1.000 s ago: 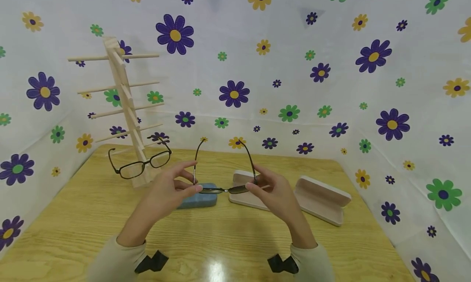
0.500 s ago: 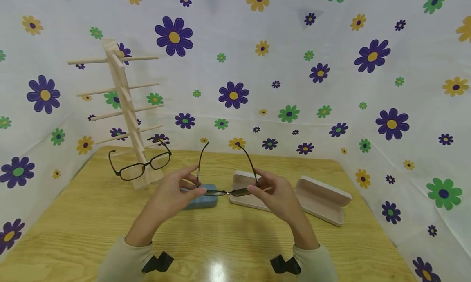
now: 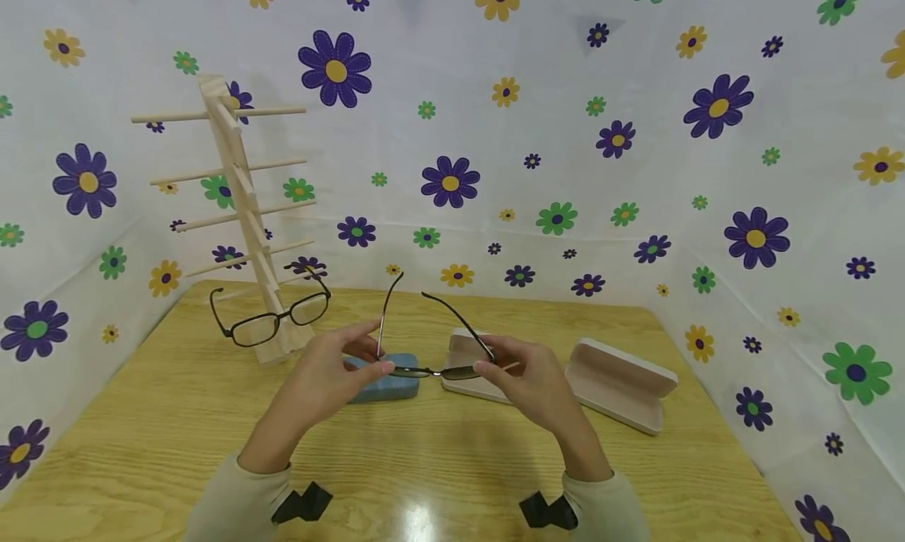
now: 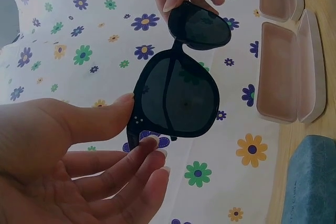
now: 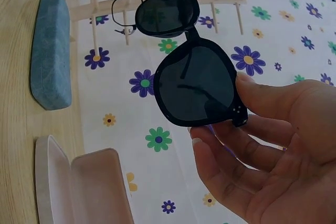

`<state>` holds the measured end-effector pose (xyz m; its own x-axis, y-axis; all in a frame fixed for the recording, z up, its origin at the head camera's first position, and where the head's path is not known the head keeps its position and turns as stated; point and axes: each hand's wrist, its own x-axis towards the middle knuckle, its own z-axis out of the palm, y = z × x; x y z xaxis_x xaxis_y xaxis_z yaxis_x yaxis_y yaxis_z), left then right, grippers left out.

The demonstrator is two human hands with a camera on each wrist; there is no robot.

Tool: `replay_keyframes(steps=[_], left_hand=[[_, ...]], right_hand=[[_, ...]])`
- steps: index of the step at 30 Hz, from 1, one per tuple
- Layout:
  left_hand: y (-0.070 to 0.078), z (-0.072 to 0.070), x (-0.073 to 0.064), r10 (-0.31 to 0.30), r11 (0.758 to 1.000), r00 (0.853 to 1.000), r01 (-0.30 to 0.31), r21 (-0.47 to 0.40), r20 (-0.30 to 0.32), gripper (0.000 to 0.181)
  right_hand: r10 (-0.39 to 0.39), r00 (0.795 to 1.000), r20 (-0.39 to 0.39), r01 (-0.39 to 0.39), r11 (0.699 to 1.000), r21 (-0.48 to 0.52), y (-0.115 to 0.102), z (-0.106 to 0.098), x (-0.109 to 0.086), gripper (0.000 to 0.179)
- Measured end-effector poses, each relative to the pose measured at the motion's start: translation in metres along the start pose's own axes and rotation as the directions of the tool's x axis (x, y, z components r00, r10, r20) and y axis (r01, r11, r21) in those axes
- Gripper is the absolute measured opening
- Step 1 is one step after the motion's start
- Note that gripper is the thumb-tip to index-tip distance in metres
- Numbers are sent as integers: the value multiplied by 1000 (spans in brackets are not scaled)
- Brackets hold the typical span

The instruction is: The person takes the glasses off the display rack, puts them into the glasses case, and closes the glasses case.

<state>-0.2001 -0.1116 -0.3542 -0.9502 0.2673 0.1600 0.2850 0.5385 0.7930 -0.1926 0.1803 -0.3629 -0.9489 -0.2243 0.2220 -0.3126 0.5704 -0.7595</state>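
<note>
Black sunglasses (image 3: 459, 372) with dark lenses are held up above the table between both hands. My left hand (image 3: 332, 373) pinches the frame's left corner by the hinge, thumb on the front edge. At the other corner my right hand (image 3: 526, 373) pinches the frame the same way. The left temple points away from me; the right temple (image 3: 456, 316) slants inward toward it. In the left wrist view the large lens (image 4: 181, 95) faces the camera, and the right wrist view shows the other lens (image 5: 197, 87). Behind the left hand lies a closed blue glasses case (image 3: 396, 388).
A wooden glasses rack (image 3: 243, 196) with several pegs stands at the back left. Black-framed clear eyeglasses (image 3: 256, 330) hang on its lowest part. Two open pale pink cases lie to the right, one partly behind the right hand, the other case (image 3: 622, 389) farther right.
The right temple has swung inward from its outspread position. Both hands moved slightly right at first, then stayed nearly in place, still gripping the sunglasses.
</note>
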Motion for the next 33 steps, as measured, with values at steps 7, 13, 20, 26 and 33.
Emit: replay_keyframes(steps=[7, 13, 20, 26, 33], left_hand=[[-1, 0, 0, 4, 1000, 1000, -4, 1, -2, 61], [-1, 0, 0, 5, 1000, 1000, -5, 5, 3, 60], [0, -1, 0, 2, 1000, 1000, -2, 23, -5, 60], [-1, 0, 0, 9, 1000, 1000, -9, 18, -3, 60], [0, 0, 0, 11, 1000, 1000, -11, 12, 3, 59]], right_hand=[[-32, 999, 8, 32, 999, -11, -1, 1, -1, 32], [-61, 998, 12, 62, 998, -17, 0, 2, -1, 28], [-98, 995, 12, 98, 995, -20, 0, 3, -1, 23], [-111, 994, 20, 111, 994, -22, 0, 3, -1, 21], [-128, 991, 23, 129, 991, -34, 1, 3, 0, 19]])
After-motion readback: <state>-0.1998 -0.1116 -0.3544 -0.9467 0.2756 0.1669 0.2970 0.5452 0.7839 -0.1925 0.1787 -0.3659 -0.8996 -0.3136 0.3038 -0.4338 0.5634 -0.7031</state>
